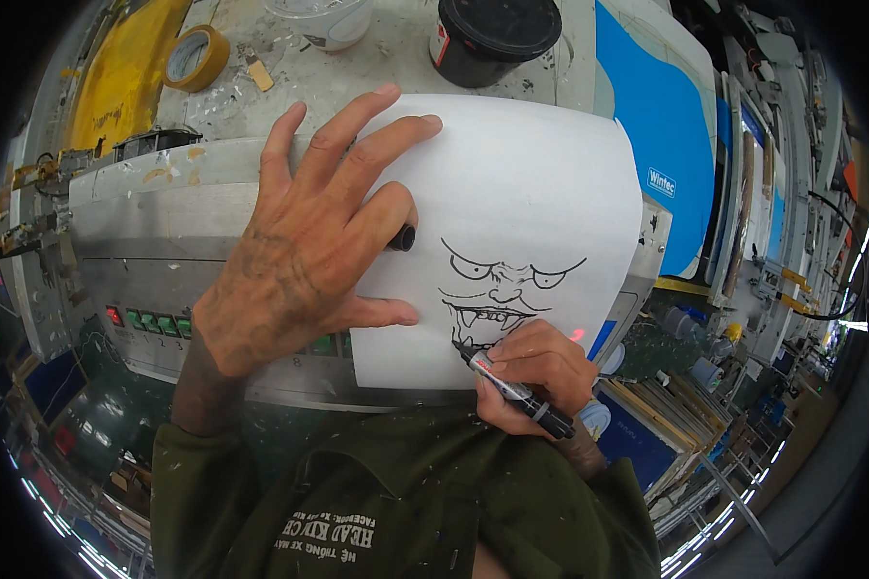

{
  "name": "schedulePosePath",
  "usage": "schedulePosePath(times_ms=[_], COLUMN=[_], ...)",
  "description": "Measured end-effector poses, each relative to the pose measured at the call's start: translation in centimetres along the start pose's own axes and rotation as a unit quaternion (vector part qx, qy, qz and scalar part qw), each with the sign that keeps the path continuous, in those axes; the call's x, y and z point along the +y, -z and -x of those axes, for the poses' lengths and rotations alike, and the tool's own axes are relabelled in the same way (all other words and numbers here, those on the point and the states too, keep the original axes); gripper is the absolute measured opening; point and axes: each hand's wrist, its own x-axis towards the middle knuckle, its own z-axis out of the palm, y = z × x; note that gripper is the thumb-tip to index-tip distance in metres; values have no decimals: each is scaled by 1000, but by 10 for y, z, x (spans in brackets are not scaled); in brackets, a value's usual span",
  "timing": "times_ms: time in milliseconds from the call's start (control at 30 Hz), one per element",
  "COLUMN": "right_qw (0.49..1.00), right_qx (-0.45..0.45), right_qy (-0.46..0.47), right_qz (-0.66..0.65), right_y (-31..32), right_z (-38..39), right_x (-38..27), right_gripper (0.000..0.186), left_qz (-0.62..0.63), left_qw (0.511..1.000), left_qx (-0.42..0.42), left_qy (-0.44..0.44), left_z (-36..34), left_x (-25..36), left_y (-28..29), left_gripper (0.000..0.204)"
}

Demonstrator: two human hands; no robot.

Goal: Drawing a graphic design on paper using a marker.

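A white sheet of paper carries a black line drawing of a fierce face with frowning brows and a fanged mouth. My right hand grips a black and silver marker, its tip touching the paper at the lower left of the drawn mouth. On the paper's left part rests my left hand, fingers spread and the index finger bent. A black marker cap pokes out from beneath that bent finger, tucked in the hand. The palm side of the left hand is hidden.
Beneath the paper is a metal machine panel with green buttons and a red one. Beyond lie a yellow tape roll, a clear plastic tub and a black lidded bucket. A blue sheet lies right. Stacked frames stand lower right.
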Motion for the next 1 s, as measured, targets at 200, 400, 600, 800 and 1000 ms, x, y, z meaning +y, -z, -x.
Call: schedulePosePath(times_ms=[200,400,600,800,1000], right_qw=[1000,999,999,999,999], right_qx=[-3,10,21,19,33], right_qy=[23,30,34,40,33], right_qz=[-3,-6,-12,-16,-13], right_y=[0,-1,1,2,0], right_z=[6,9,16,13,16], right_x=[4,4,9,8,7], right_gripper=[29,30,30,30,29], left_qz=[1,0,1,1,-2], left_qw=[1000,1000,1000,1000,1000], left_qx=[2,4,1,1,-2], left_qy=[2,0,-1,1,1], left_z=[0,0,-1,-1,-1], left_x=[0,1,0,0,0], left_y=[-1,-1,-1,-1,-1], left_gripper=[72,72,73,74,73])
